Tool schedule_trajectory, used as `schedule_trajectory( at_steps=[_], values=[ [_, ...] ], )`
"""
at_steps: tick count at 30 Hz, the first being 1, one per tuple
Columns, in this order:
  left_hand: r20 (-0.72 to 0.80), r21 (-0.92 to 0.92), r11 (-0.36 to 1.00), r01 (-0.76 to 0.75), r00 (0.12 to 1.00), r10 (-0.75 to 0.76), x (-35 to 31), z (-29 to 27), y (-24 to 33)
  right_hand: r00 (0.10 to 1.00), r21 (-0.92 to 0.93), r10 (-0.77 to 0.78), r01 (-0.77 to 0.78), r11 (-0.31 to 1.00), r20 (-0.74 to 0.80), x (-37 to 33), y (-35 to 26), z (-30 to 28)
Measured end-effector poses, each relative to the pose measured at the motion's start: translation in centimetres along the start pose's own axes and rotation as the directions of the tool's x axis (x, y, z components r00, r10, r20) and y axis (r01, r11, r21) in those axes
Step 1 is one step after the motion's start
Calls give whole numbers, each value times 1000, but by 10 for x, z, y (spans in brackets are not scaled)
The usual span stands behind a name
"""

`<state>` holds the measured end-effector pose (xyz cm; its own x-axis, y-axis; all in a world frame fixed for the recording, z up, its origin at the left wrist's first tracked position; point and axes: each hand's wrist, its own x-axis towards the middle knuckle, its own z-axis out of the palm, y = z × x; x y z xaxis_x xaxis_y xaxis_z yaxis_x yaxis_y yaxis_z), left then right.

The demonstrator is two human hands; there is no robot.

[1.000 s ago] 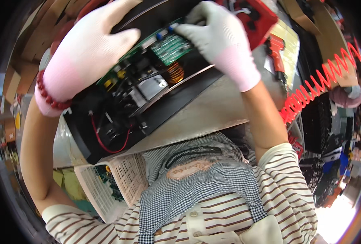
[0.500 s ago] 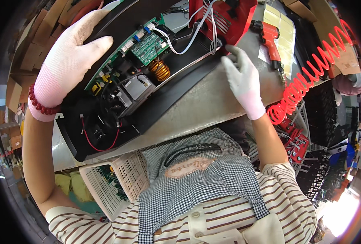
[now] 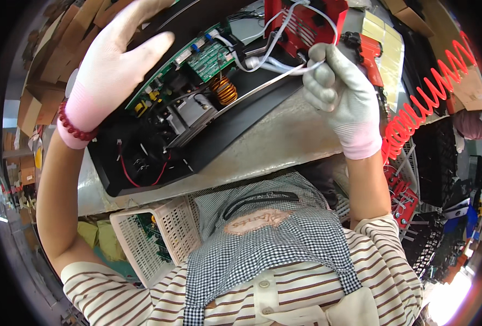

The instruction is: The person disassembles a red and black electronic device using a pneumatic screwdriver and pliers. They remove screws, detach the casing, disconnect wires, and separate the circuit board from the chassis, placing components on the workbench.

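Observation:
My gloved left hand (image 3: 108,73) is at the upper left, along the far side of a long black metal casing (image 3: 181,175). Its fingers are stretched out and the thumb stands apart; the fingertips reach the picture's upper edge. Inside the casing are a green circuit board (image 3: 211,64), a copper-wound coil (image 3: 224,91) and a grey metal block (image 3: 195,111). My gloved right hand (image 3: 345,92) is closed, with thumb and forefinger pinching a white cable (image 3: 284,68) over the casing's right part. A red slotted end panel (image 3: 317,24) stands at that end.
The casing lies on a grey metal worktable (image 3: 273,133). A red-and-black power tool (image 3: 370,57) rests to the right, near a coiled red air hose (image 3: 414,111). A pale plastic basket (image 3: 143,244) with green circuit boards stands below the table edge. Cardboard boxes (image 3: 56,65) are stacked at left.
My right hand has turned and closed on the white cable, drawing it toward the right. In the picture, the casing and my left hand sit slightly farther right.

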<state>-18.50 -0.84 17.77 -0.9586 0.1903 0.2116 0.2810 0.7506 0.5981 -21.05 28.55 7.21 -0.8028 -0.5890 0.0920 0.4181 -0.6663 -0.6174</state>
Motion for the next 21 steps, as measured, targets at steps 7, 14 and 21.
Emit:
schedule_trajectory(
  at_steps=[7, 14, 21],
  values=[
    [191, 308, 918, -249, 962, 197, -25, -11, 38, 986, 233, 48, -85, 969, 160, 19, 26, 19],
    [188, -13, 999, 49, 981, -46, -37, -15, 23, 995, 201, 79, -89, 975, 55, 22, 31, 38],
    [226, -91, 992, 84, 972, -61, -40, -15, 15, 993, 295, 86, -107, 950, 84, 21, 32, 41]
  ],
)
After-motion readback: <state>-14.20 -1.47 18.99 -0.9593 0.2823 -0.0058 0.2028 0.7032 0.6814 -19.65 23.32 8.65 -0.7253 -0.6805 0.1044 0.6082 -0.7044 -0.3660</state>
